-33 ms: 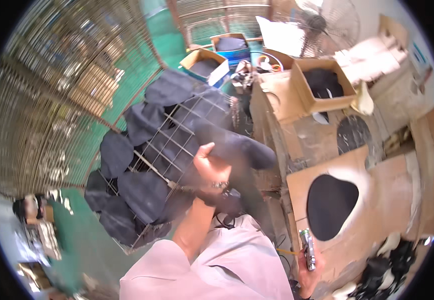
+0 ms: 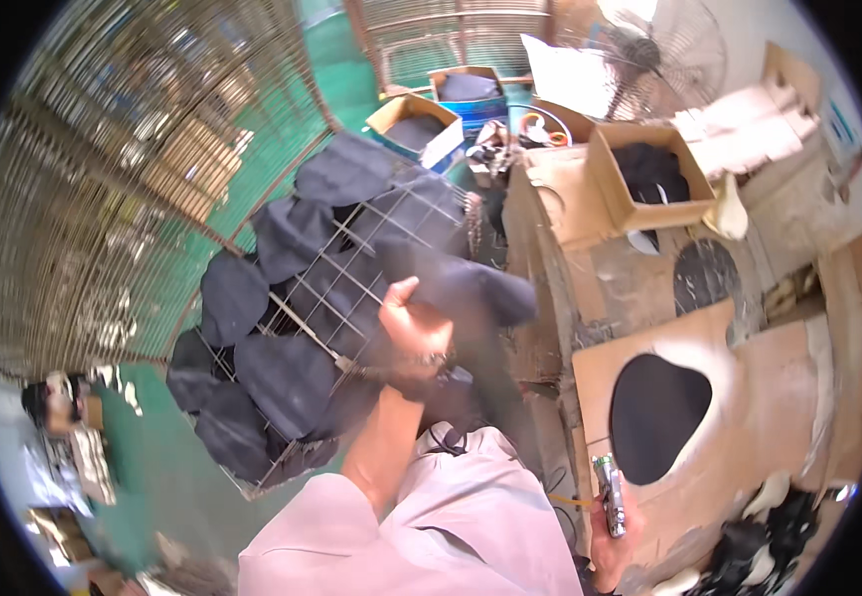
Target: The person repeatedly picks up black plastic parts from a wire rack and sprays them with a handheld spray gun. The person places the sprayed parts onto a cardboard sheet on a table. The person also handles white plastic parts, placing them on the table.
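Observation:
My left hand [image 2: 416,323] is closed on a dark fabric piece [image 2: 475,283], which stretches out to the right and is blurred by motion. Below it lies a wire rack [image 2: 326,278] spread with several similar dark pieces [image 2: 287,382], flat and overlapping. At the bench's near edge, my right hand [image 2: 612,541] grips a silver spray gun [image 2: 612,497] with a green end; a thin yellow hose [image 2: 568,501] runs beside it. Ahead of that hand a rounded dark piece [image 2: 659,417] rests on a cardboard sheet [image 2: 600,372], ringed by a whitish patch.
On the bench, an open carton [image 2: 605,184] holds dark pieces, with a pale saddle-shaped part [image 2: 727,209] beside it. Black and white parts [image 2: 764,541] are heaped at the near right. Two boxes [image 2: 413,124] and a fan [image 2: 649,60] stand behind. Slatted racks [image 2: 143,159] line the left.
The dark fabric piece in my left hand has shifted slightly left, its far end drawn in. My right hand keeps its hold on the spray gun. The whole view has tilted a little.

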